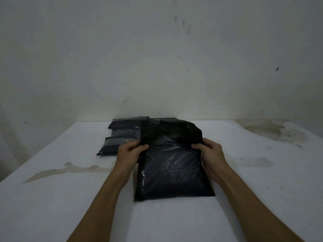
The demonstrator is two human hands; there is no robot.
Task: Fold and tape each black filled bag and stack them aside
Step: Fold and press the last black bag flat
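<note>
Folding step in hand, tape not yet applied and no tape seen in view. Far left of centre: stack of finished bags [122, 135] lying on the tabletop [52, 198] near the wall, just behind the left hand. Left hand [130, 151] pinching the left edge of the loose flap [167, 131], fingers curled round the plastic. Centre: black filled bag [173, 173] flat on the tabletop between both forearms, empty top section raised and tilted away. Right hand [208, 152] pinching the right edge likewise. Next move, by judgement: bring flap toward the body over the filled part, press crease flat, keep both edges level to avoid a skewed fold.
</note>
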